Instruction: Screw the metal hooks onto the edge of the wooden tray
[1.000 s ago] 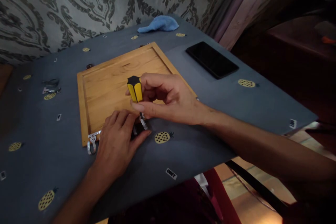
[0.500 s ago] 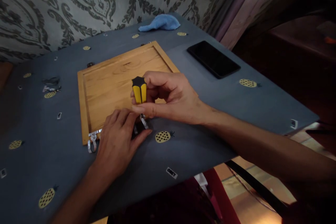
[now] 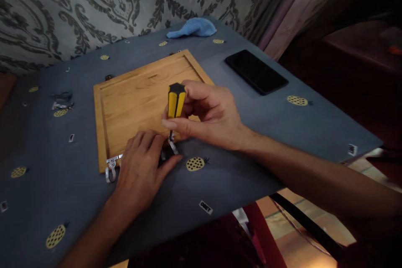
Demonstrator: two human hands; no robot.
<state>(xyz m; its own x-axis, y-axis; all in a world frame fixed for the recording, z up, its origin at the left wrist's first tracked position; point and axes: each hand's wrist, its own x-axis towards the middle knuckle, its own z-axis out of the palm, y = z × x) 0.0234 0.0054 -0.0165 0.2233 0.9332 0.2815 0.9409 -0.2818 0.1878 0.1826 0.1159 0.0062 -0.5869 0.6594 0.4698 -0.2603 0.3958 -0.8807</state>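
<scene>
My right hand (image 3: 216, 117) pinches a yellow-and-black screwdriver (image 3: 176, 102), held nearly upright. Its dark shaft points down at the metal hook rail (image 3: 114, 160) along the near edge of a framed wooden board (image 3: 135, 104). One silver hook (image 3: 173, 147) shows by the tip; whether the tip sits in a screw is too small to tell. My left hand (image 3: 141, 165) grips the rail and the board's near edge, fingers on top and thumb in front. It covers the middle of the rail. Another silver hook curls out at the left end.
A black phone (image 3: 256, 71) lies right of the board. A blue cloth (image 3: 193, 28) is at the back by the patterned curtain. Small metal hardware pieces (image 3: 62, 105) lie at the left. Two dark fittings show at the board's far edge. The table's (image 3: 238, 176) front edge is near me.
The screwdriver handle has moved slightly right and up and stands straighter, showing more shaft. My right hand shifted with it. My left hand and the board stay in place.
</scene>
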